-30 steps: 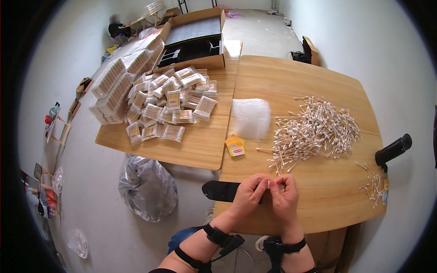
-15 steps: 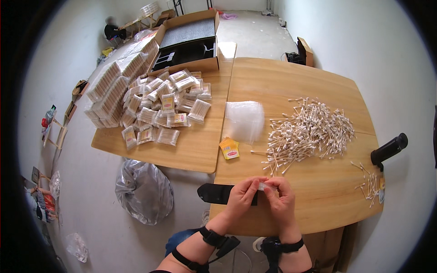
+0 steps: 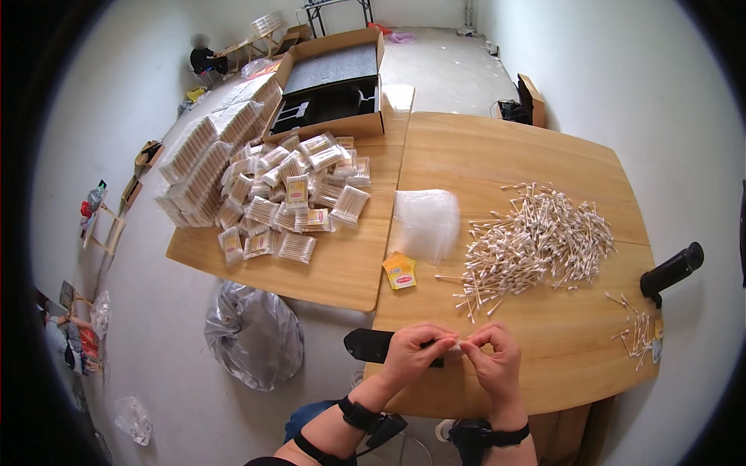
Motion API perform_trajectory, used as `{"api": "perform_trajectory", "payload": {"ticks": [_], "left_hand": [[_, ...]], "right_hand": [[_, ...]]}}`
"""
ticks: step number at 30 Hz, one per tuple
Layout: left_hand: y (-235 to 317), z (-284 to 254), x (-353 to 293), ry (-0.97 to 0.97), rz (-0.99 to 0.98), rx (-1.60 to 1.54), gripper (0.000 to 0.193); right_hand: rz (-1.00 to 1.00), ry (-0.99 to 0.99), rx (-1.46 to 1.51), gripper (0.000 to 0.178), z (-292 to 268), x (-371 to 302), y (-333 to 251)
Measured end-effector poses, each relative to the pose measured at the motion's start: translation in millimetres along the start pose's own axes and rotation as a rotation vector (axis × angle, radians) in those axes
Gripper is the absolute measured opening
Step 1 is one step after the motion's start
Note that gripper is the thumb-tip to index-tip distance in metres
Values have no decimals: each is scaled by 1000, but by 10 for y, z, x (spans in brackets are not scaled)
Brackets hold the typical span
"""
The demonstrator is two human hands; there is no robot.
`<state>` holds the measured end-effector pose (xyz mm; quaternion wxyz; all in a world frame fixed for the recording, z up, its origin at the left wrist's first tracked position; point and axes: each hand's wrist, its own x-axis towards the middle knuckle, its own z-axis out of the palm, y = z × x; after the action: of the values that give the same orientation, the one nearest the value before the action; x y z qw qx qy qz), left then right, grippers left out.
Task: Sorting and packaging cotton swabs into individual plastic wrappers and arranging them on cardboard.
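At the near edge of the right tabletop, my left hand and my right hand come together with pinched fingers. Between the fingertips is a small whitish, clear packet, mostly hidden, so its contents are hard to make out. A black strap-like flat piece lies partly under my left hand. Beyond my hands spreads a loose heap of cotton swabs. Left of the heap lies a stack of clear plastic bags, with yellow-orange cards just nearer to me.
Filled swab packets pile up on the left table, beside stacked bundles and an open cardboard box. A black cylinder on a stand and stray swabs sit at the right edge. A grey plastic-bagged bin stands on the floor.
My fingertips have drawn slightly apart around the packet, and my right hand's fingers are more bent. The whole view has shifted, so the tables sit lower and a little farther right.
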<state>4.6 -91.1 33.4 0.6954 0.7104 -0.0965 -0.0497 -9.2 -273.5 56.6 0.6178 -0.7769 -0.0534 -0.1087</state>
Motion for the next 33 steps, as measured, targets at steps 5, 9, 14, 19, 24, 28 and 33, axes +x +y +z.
{"api": "perform_trajectory", "payload": {"ticks": [5, 9, 14, 19, 24, 28, 33], "left_hand": [[-21, -34, 6, 32, -3, -55, 8], [-25, -92, 3, 27, -39, -66, 12], [-168, -218, -51, 73, -67, -299, 11], [-383, -721, -45, 378, -312, -532, 15], [-105, -1148, 730, 518, -241, -503, 23], [418, -1659, 1710, 648, -41, -428, 28], [-174, -1604, 1856, 485, 26, 223, 19]], "right_hand": [[-2, 1, -4, 24, -16, -16, 73], [35, 5, 42, 29, -1, -29, 89], [137, 97, 331, 26, 4, -99, 309], [279, 261, 405, 22, -153, -31, 393], [258, 328, 468, 23, -256, -42, 435], [328, 293, 414, 24, -236, -96, 414], [355, 275, 424, 24, -157, -95, 451]]}}
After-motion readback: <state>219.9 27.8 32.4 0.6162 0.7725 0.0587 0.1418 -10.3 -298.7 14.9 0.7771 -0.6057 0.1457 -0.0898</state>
